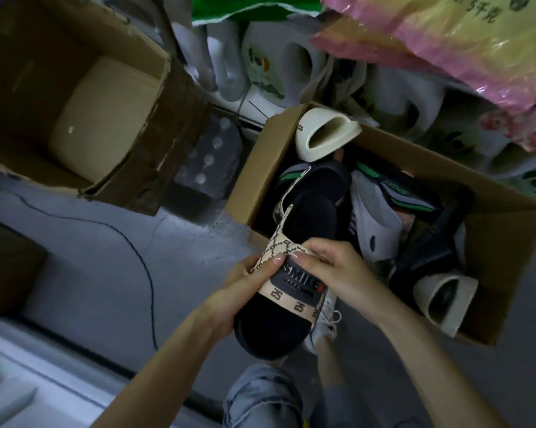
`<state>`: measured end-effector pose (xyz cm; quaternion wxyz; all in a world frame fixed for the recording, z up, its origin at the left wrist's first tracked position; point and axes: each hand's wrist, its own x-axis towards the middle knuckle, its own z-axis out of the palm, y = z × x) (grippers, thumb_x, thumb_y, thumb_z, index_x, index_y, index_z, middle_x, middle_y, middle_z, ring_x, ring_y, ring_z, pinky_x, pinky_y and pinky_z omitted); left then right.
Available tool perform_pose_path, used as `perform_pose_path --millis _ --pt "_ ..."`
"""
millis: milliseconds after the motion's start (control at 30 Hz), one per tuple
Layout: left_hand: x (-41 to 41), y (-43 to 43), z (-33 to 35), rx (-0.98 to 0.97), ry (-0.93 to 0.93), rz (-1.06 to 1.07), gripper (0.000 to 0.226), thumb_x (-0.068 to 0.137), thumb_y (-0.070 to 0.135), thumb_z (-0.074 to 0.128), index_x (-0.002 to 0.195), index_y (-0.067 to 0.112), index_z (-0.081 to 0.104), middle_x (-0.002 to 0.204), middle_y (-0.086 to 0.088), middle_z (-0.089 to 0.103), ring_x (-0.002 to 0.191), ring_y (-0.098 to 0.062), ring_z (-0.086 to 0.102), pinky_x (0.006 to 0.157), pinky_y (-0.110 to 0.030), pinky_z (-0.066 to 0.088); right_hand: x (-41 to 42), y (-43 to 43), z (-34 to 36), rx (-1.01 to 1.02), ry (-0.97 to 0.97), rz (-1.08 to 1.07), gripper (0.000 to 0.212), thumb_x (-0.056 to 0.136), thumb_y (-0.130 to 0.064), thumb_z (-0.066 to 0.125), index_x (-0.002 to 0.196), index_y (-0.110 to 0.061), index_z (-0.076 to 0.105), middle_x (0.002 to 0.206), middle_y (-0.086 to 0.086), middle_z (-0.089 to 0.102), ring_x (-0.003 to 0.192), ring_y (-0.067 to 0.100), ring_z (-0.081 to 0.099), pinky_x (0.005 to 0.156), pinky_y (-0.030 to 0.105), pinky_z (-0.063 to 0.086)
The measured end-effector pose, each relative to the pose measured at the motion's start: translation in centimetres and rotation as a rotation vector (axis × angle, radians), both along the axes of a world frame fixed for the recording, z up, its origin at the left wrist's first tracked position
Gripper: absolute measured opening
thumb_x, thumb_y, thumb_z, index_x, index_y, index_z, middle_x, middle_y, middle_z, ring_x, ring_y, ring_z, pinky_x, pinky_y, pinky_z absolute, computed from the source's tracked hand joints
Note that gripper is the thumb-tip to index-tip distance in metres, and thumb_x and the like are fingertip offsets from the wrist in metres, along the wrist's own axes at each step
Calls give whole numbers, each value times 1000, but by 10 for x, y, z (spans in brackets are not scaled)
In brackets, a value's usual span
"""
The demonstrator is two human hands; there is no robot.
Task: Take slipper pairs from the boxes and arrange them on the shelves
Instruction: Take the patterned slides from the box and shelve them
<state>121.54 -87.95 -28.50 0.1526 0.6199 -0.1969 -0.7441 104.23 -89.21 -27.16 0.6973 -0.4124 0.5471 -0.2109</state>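
I am gripping the slipper pair (pixel 273 332), left hand (pixel 245 282) and right hand (pixel 331 267) on its straps (thin pinch); one slipper risks dropping into the box (pixel 254 180).

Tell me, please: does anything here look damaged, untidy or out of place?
Yes. The upper-left cardboard box has a torn, ragged rim. In the open box at right, slippers lie jumbled, not paired: one cream slipper perches at the far corner, a second cream slipper lies at the near end. Nothing looks spilled.
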Motion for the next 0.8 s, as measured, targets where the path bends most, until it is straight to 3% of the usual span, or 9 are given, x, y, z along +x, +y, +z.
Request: perform_pose_path --millis 100,167,233,300,400,500,567,667,800 --pt "-15 8 -1 -2 4 73 50 70 41 66 111 13 62 97 -8 75 85 -18 71 72 -24 58 -12 -2 -2 -10 43 53 12 88 -19 65 76 -17 67 74 -1 67 73 6 62 69 26 49" --pt "-28 10 -1 -4 5 104 37 77 36 66 106 14 63 94 -8 75 82 -17 71 74 -26 57 -22 -1 -4 -73 141 80 15 81 -34 72 75 -22 67 72 -7 66 73 3 61 69 22 46" --pt "-40 10 0 -3 9 154 29 82 31 65 106 14 63 96 -8 75 84 -17 72 77 -28 57 -34 -1 -7 -202 365 56 27 65 -57 70 84 -38 64 90 -15 62 94 1 57 83 18 42" --pt "-52 9 -1 -12 12 196 40 79 34 67 111 12 62 102 -12 73 92 -23 71 84 -34 57 -43 0 -7 -186 458 -64 55 54 -61 72 104 -47 56 117 -17 50 115 0 43 94 17 35" --pt "-73 5 0 -41 33 247 52 71 39 68 115 11 63 104 -11 73 96 -25 70 85 -34 57 -50 6 -9 104 315 -429 99 56 -40 88 139 -36 35 135 -10 43 122 6 46 101 31 44" --pt "-93 1 2 -55 42 254 54 71 42 67 116 13 63 102 -9 74 95 -24 70 81 -30 57 -57 12 -9 342 96 -603 112 51 -45 84 146 -25 26 126 -1 60 105 14 65 89 35 54" --pt "-101 0 1 -56 51 233 55 72 45 65 117 14 62 102 -7 74 94 -20 71 78 -27 57 -67 15 -9 365 36 -620 104 52 -42 81 143 -25 34 119 2 66 98 14 69 80 31 56" --pt "-109 0 0 -76 90 99 58 78 57 59 120 17 62 108 -5 73 101 -18 68 85 -27 54 -84 18 -13 341 37 -690 69 64 -24 81 126 -26 51 108 0 71 93 12 70 75 29 56" --pt "-115 -11 -3 -144 61 -91 64 81 56 40 121 12 63 111 0 69 101 -11 65 86 -19 52 -104 28 -34 338 100 -818 47 75 -13 77 117 -25 59 107 3 72 94 17 70 84 38 56"
